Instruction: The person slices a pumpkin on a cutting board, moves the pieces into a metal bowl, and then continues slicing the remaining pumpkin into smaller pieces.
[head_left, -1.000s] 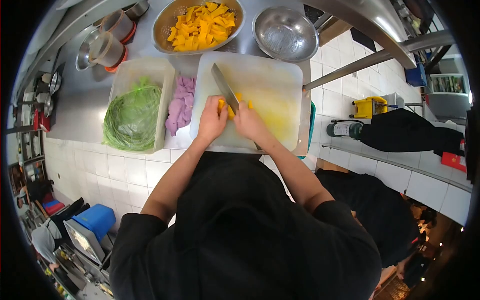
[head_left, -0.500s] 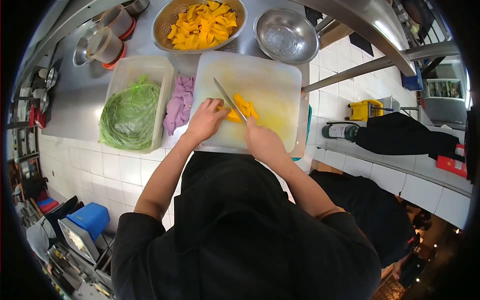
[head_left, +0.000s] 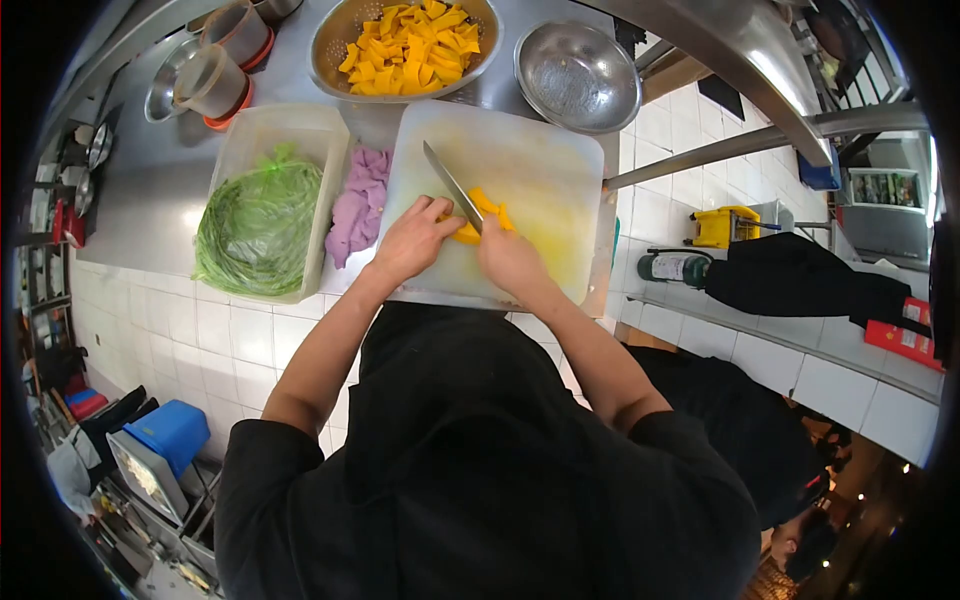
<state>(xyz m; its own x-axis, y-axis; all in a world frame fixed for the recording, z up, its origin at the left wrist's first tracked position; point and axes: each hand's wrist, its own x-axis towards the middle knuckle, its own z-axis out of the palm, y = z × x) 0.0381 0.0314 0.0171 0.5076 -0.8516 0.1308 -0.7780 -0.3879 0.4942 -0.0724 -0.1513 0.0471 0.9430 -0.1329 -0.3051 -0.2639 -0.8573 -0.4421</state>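
My right hand (head_left: 512,262) is wrapped round the handle of a kitchen knife (head_left: 450,183), its blade pointing up and left over a white cutting board (head_left: 560,165). Left of the blade, the curled fingers of my left hand (head_left: 412,242) press on a yellow-orange chunk that looks like pumpkin; the fingers hide part of it. Cut pumpkin pieces (head_left: 490,203) lie on the board just right of the blade. Beyond the board, a metal colander (head_left: 322,62) holds a heap of similar pumpkin pieces (head_left: 410,50).
A plastic tub (head_left: 334,150) with bagged green vegetables (head_left: 255,225) stands left of a purple cloth (head_left: 358,208). A steel bowl (head_left: 578,75) sits behind the board, near a metal table leg (head_left: 720,150). Another person in black (head_left: 720,425) is close at my right.
The knife and my right hand have shifted slightly left, nearer my left hand. My left hand stays on the pumpkin chunk. The view has tilted a little.
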